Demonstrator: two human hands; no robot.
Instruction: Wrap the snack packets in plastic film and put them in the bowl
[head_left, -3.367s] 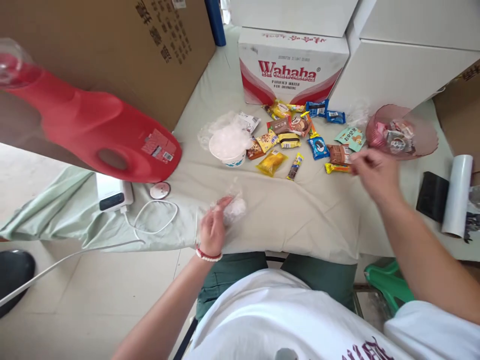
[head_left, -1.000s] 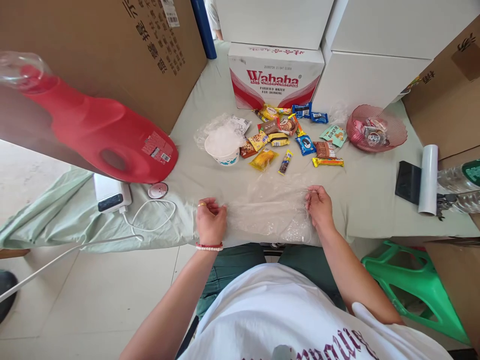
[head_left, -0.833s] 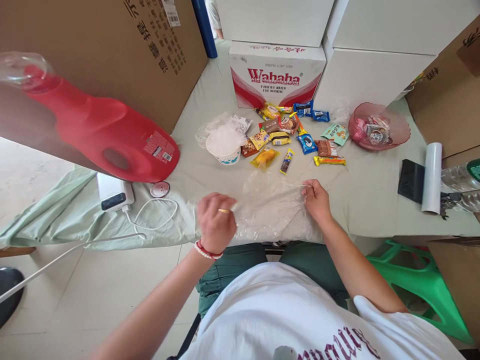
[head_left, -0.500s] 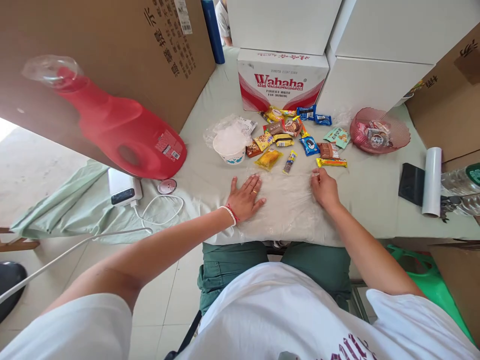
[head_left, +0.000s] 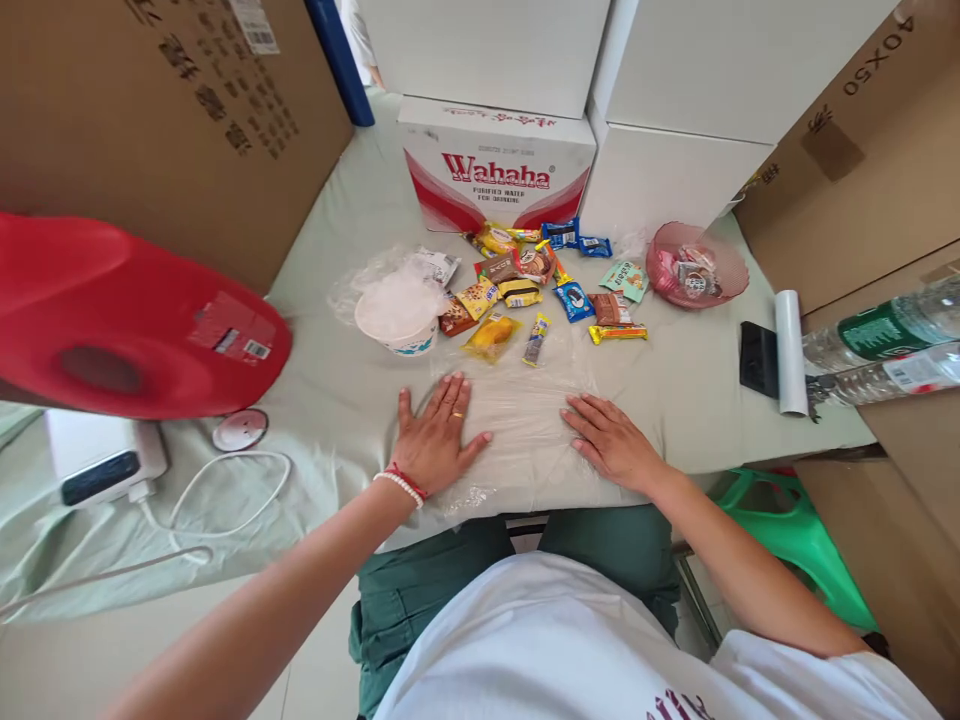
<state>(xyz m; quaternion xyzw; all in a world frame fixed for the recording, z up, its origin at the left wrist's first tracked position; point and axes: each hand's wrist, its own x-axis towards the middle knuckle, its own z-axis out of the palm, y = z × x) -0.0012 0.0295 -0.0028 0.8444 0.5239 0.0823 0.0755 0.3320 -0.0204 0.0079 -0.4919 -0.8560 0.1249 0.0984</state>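
A clear plastic sheet or bag (head_left: 517,430) lies flat on the cloth-covered table in front of me. My left hand (head_left: 435,435) rests palm down on its left side, fingers stretched out. On its right side my right hand (head_left: 611,440) also lies flat, with the fingers extended. Just beyond are several wrapped snacks, among them a yellow packet (head_left: 491,337), a small stick-shaped packet (head_left: 535,340) and a blue packet (head_left: 574,301). A white paper tub (head_left: 397,310) with crumpled clear plastic over it stands beyond my left hand.
A pink glass bowl (head_left: 697,265) with wrapped items stands at the back right. A Wahaha carton (head_left: 495,170) is behind the snacks. Left are a red jug (head_left: 135,320) and a white power bank (head_left: 105,455). Right are a white roll (head_left: 790,350), a dark phone-like slab (head_left: 758,358) and plastic bottles (head_left: 885,330).
My right hand has gone from pinching the sheet's far right part to lying flat on it, fingers spread. My left hand stays flat. The camera view has shifted to the right.
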